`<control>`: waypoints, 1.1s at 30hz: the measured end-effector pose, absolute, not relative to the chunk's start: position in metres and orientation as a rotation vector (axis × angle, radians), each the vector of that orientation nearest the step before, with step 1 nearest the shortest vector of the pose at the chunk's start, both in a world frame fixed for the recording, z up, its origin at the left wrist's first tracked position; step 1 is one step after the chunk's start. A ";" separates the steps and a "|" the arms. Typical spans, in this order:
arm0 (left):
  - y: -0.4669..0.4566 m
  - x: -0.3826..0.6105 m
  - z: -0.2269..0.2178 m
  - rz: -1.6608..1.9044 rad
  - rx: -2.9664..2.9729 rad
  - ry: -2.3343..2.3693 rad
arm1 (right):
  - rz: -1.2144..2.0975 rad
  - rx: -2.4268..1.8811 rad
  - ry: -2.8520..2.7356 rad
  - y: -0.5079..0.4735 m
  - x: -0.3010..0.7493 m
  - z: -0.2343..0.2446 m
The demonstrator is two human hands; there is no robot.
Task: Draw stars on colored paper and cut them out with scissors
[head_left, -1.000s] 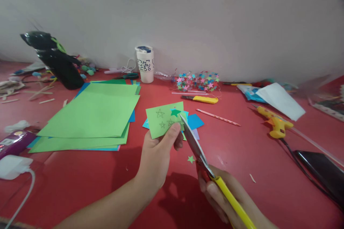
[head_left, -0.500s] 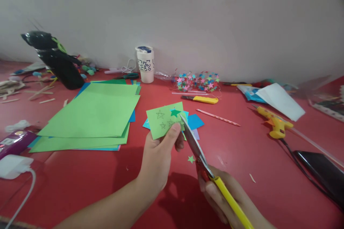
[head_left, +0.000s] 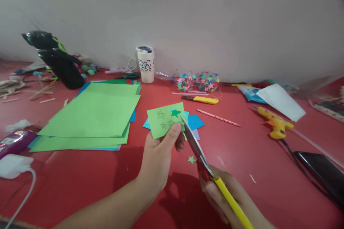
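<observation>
My left hand (head_left: 162,150) pinches a small light green paper (head_left: 156,123) by its lower right part, thumb in front. Pencil-drawn stars mark the paper, and a star-shaped hole (head_left: 175,113) near its top edge lets darker green show. In my right hand (head_left: 224,195) are scissors (head_left: 197,146) with yellow and red handles. Their blades look nearly closed, with the tips at the paper's right edge beside my left thumb. Below lies a cut-out green star (head_left: 191,159) on the red table (head_left: 113,182). Blue and purple paper pieces (head_left: 195,121) lie behind the held paper.
Large green sheets (head_left: 91,111) are stacked at left, near a black bottle (head_left: 60,62). A white cup (head_left: 146,65), star garland (head_left: 197,81), yellow cutter (head_left: 204,100) and striped pencil (head_left: 218,117) sit farther back. At right are a yellow glue gun (head_left: 276,123) and black phone-like object (head_left: 319,171).
Almost nothing differs. The whole view has shifted very slightly, while both hands, the paper and the scissors keep the same positions relative to each other.
</observation>
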State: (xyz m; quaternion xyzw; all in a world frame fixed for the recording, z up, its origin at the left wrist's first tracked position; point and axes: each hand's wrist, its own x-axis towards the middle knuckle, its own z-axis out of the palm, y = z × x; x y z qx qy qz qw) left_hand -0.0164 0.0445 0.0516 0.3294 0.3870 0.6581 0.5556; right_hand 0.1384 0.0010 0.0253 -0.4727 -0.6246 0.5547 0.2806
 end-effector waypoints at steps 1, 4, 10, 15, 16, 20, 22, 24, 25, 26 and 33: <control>0.045 -0.017 0.052 1.553 0.784 0.912 | 1.491 -1.266 -1.677 0.001 0.139 0.026; 0.047 -0.019 0.052 1.556 0.800 0.885 | 1.498 -1.262 -1.686 0.001 0.140 0.027; 0.051 -0.027 0.055 1.505 0.784 0.910 | 1.410 -1.237 -1.784 0.009 0.147 0.015; 0.055 -0.032 0.060 1.395 0.786 0.854 | 1.283 -1.253 -1.850 0.016 0.149 0.011; 0.055 -0.033 0.061 1.339 0.810 0.815 | 1.258 -1.274 -1.845 0.016 0.149 0.012; 0.056 -0.034 0.063 1.238 0.775 0.738 | 1.172 -1.314 -1.859 0.016 0.147 0.017; 0.056 -0.035 0.063 1.282 0.717 0.740 | 1.172 -1.317 -1.856 0.017 0.148 0.015; 0.057 -0.035 0.062 1.320 0.689 0.755 | 1.212 -1.303 -1.858 0.018 0.149 0.012; 0.057 -0.035 0.062 1.329 0.686 0.766 | 1.239 -1.295 -1.859 0.018 0.149 0.011; 0.058 -0.035 0.062 1.331 0.687 0.779 | 1.267 -1.293 -1.854 0.018 0.150 0.011; 0.058 -0.037 0.064 1.317 0.607 0.761 | 1.319 -1.331 -1.734 0.012 0.146 0.019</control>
